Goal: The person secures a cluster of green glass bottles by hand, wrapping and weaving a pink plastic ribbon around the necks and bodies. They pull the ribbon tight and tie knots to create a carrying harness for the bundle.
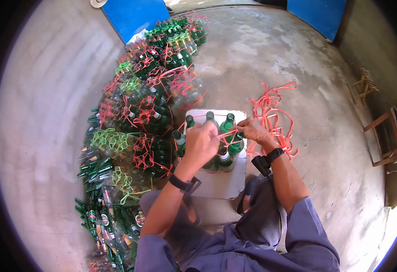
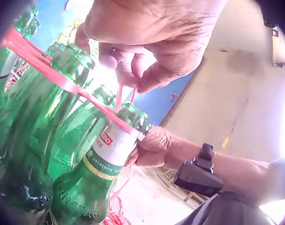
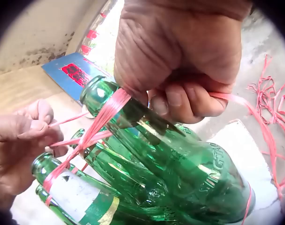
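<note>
A cluster of green glass bottles (image 1: 227, 124) stands upright on a white board, with pink plastic twine (image 3: 101, 119) running around and between the necks. Above the cluster, my left hand (image 1: 203, 144) pinches a loop of the twine between thumb and fingertips; two strands drop from the pinch in the left wrist view. At the right side of the cluster, my right hand (image 1: 255, 131) has its fingers curled round the same twine, close beside a bottle neck. The twine's loose length trails out of that hand toward the floor. One bottle with a white neck label (image 2: 115, 146) stands nearest the left wrist camera.
The white board (image 1: 225, 187) sits between the person's legs. Loose pink twine (image 1: 273, 120) lies heaped on the floor at the right. Many tied bottle bundles (image 1: 155, 111) line the left side, with loose bottles lying nearer. A wooden frame (image 1: 387, 138) leans by the right wall.
</note>
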Demonstrator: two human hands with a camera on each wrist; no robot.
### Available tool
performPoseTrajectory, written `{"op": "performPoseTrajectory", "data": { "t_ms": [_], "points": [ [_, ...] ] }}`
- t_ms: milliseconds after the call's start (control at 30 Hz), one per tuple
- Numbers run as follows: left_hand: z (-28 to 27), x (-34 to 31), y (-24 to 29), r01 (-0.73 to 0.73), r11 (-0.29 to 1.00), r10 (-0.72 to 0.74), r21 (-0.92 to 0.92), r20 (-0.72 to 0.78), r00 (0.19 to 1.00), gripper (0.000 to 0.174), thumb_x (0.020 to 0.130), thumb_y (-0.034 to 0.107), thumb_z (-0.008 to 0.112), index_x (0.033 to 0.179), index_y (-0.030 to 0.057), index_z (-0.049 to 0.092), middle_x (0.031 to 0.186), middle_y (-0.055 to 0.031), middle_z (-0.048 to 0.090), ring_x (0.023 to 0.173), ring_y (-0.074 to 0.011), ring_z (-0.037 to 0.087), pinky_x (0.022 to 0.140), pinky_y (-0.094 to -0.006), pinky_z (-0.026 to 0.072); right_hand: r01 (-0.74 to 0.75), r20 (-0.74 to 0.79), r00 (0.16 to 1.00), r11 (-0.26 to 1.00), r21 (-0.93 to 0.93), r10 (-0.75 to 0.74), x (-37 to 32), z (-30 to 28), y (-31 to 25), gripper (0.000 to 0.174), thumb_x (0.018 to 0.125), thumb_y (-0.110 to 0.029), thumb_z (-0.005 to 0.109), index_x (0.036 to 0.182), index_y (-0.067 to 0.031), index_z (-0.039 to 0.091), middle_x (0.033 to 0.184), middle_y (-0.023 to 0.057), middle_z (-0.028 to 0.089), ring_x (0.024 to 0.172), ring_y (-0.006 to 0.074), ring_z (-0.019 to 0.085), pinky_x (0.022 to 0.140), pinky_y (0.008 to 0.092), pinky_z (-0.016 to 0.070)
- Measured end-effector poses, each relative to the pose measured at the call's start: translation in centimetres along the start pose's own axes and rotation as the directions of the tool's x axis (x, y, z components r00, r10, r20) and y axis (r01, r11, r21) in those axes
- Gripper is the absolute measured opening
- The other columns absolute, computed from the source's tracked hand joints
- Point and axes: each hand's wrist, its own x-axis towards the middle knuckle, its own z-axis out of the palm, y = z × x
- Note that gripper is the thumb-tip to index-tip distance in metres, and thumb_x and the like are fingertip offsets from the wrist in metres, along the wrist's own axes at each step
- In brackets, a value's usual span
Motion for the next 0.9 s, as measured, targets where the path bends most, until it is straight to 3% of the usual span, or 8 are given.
{"op": "performPoseTrajectory", "data": {
  "t_ms": [300,400,467,633,700,767,833,900],
  "points": [
    [0.7,1.1,-2.4,0.169,0.95,-0.141,0.264,-0.124,0.982,0.009,0.075,0.006,0.066,0.079,0.0055,0.058,0.067,-0.0105,0.061,0.068,-0.0324,0.062,0.063,-0.0454,0.0469,0.053,-0.051,0.997,0.999,0.008,-0.052,-0.1,0.6,0.1,0.041,0.092,-0.037,0.067,0.076,0.0002,0.073,0.056,-0.0052,0.045,0.051,0.0074,0.037,0.049,0.0302,0.0309],
    [0.8,1.4,-2.9,0.251,0.929,-0.243,0.272,-0.063,0.968,0.009,0.076,0.009,0.067,0.079,0.0079,0.059,0.066,-0.0107,0.063,0.069,-0.0352,0.064,0.062,-0.0474,0.0474,-0.021,-0.002,1.0,0.99,0.138,0.021,0.0,0.6,0.6,0.032,0.092,-0.027,0.068,0.076,0.0011,0.068,0.056,-0.0066,0.042,0.049,0.006,0.035,0.046,0.027,0.0274],
    [1.5,1.0,-3.6,0.236,0.918,-0.254,0.32,0.015,0.967,0.005,0.079,0.01,0.065,0.082,0.0111,0.062,0.067,-0.0108,0.066,0.069,-0.0362,0.066,0.061,-0.0474,0.0482,-0.175,0.13,0.984,0.781,0.599,0.121,0.6,0.8,2.3,0.018,0.091,-0.016,0.068,0.083,-0.0009,0.067,0.058,-0.0074,0.042,0.046,0.0046,0.032,0.044,0.0233,0.0242],
    [2.6,0.3,-3.5,0.203,0.959,-0.211,0.197,0.02,0.977,0.005,0.081,0.011,0.062,0.084,0.0104,0.065,0.071,-0.0155,0.066,0.072,-0.0388,0.065,0.065,-0.0506,0.0461,-0.121,0.045,0.989,0.577,0.807,0.144,1.4,1.0,2.1,0.008,0.085,-0.009,0.071,0.087,-0.0094,0.064,0.058,-0.0084,0.037,0.046,0.0051,0.029,0.044,0.0232,0.0209],
    [2.6,0.3,-3.1,0.173,0.959,-0.183,0.224,0.024,0.983,0.007,0.081,0.01,0.061,0.084,0.0116,0.067,0.073,-0.015,0.067,0.074,-0.0385,0.065,0.065,-0.0507,0.0465,-0.049,0.028,0.997,0.287,0.957,0.074,1.3,1.1,1.6,0.016,0.083,-0.004,0.071,0.096,-0.0088,0.063,0.057,-0.0087,0.033,0.046,0.0049,0.028,0.044,0.0228,0.0203],
    [2.8,0.3,-3.1,0.145,0.963,-0.148,0.227,-0.007,0.989,0.011,0.08,0.007,0.06,0.084,0.0121,0.068,0.076,-0.0136,0.068,0.076,-0.0383,0.065,0.066,-0.0502,0.0473,-0.01,-0.035,0.986,0.262,0.965,0.166,1.4,1.5,1.1,0.022,0.082,0.0,0.068,0.1,-0.0099,0.059,0.056,-0.0093,0.03,0.044,0.0052,0.026,0.042,0.0233,0.0194],
    [2.9,0.1,-3.2,0.093,0.974,-0.09,0.208,-0.024,0.996,0.012,0.078,0.006,0.059,0.084,0.0114,0.069,0.078,-0.0127,0.068,0.077,-0.0378,0.065,0.066,-0.05,0.0474,0.135,-0.127,0.971,-0.027,0.99,0.204,2.2,1.2,1.9,0.021,0.082,0.004,0.063,0.093,-0.0113,0.055,0.056,-0.0098,0.027,0.042,0.0058,0.023,0.039,0.0238,0.0177],
    [2.6,0.1,-3.2,0.043,0.98,-0.034,0.194,-0.049,0.998,0.014,0.077,0.004,0.059,0.084,0.0107,0.069,0.079,-0.0118,0.068,0.077,-0.0374,0.065,0.067,-0.0498,0.0476,0.141,-0.121,0.98,-0.119,0.983,0.16,2.1,0.7,1.8,0.022,0.082,0.008,0.058,0.088,-0.0119,0.051,0.055,-0.0099,0.026,0.04,0.0062,0.021,0.038,0.0241,0.0164]
  ]
}}
